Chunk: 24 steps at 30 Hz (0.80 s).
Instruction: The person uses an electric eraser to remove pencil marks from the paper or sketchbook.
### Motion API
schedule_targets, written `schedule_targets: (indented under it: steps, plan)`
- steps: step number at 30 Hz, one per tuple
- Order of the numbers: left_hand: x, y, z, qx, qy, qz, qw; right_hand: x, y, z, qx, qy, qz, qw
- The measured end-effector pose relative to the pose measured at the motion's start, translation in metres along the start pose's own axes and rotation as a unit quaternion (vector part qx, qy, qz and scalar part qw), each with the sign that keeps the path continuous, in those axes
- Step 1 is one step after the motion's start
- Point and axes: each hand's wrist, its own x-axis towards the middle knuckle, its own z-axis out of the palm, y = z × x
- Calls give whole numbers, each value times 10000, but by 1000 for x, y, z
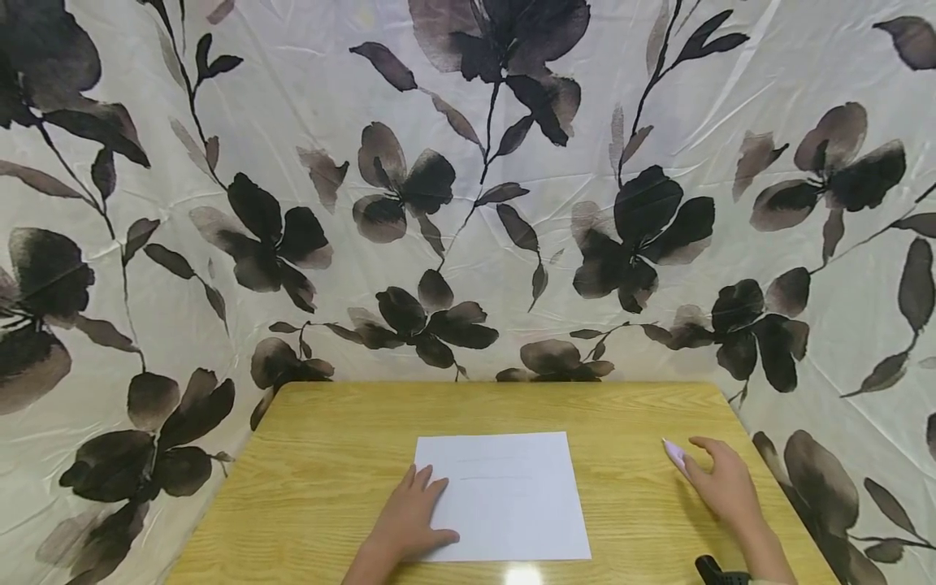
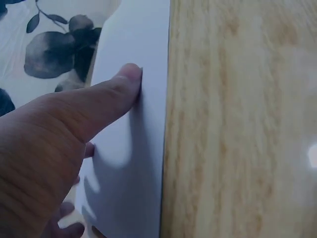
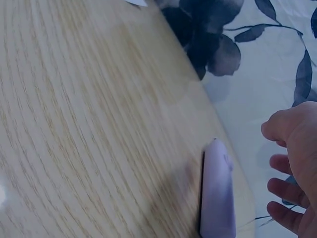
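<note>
A white sheet of paper (image 1: pixel 512 512) lies on the table, with a few faint thin lines across its upper half. My left hand (image 1: pixel 413 516) rests on the paper's left side, fingers spread; in the left wrist view the thumb (image 2: pixel 111 96) presses near the sheet's edge. To the right, a slim lilac tool (image 1: pixel 674 453) with a pale pointed tip lies on the wood. My right hand (image 1: pixel 724 483) hovers right beside it with loosely bent fingers. In the right wrist view the lilac tool (image 3: pixel 218 193) shows a small raised part on its side, apart from the fingers (image 3: pixel 285 191).
The yellow wood-grain table (image 1: pixel 329 439) stands against a pale cloth (image 1: pixel 526 244) with dark flowers, which also hangs at both sides. A black strap-like item (image 1: pixel 712 571) is at the right wrist. Light glares on the table's front edge.
</note>
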Motion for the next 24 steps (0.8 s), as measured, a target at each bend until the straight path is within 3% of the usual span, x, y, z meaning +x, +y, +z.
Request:
schedule_targets:
  steps: [8,14,24]
  plan:
    - [3,0,-2,-358,-70,59,9993,3,8,2,-102,-157,-78,9998]
    - [3,-6,4,-362,56,75,9993,-2,27,14,-565,-358,-82,9977]
    - [6,-8,13,-252,203,96,9994,-7,41,26,-951,-66,-342,9949]
